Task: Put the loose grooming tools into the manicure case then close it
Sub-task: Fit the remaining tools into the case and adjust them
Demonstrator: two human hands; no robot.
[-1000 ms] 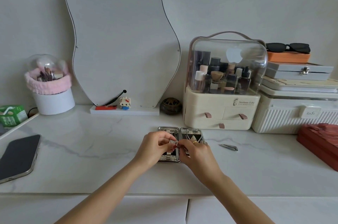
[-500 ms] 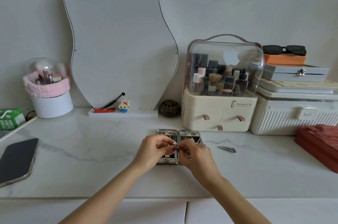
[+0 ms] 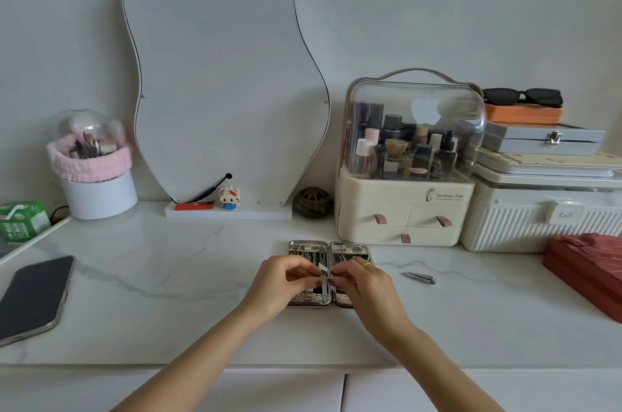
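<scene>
A white marble worktop [image 3: 168,277] holds many things. At the back stands a tall wavy white mirror [image 3: 218,81]. Left of it is a white round pot with a pink fluffy band [image 3: 94,176], and a dark phone [image 3: 33,293] lies flat near the left edge. On the right stand a cream makeup box with a clear lid [image 3: 407,159], a white ribbed box [image 3: 538,213] and a red box [image 3: 589,273].

The shiny silver manicure case [image 3: 309,250] lies open and flat in the middle of the worktop, just in front of the makeup box. Its two halves sit side by side, and each half runs long from front to back. Thin metal tools inside lie the same way.

Both hands are together over the case and hide much of it. The left hand [image 3: 279,283] and the right hand [image 3: 363,287] both pinch one small silver grooming tool [image 3: 324,275] between their fingertips. This tool is too small to tell which way it points.

A small silver nail clipper [image 3: 419,278] lies loose on the worktop, to the right of the case and apart from it. It lies left to right, a bit tilted.
</scene>
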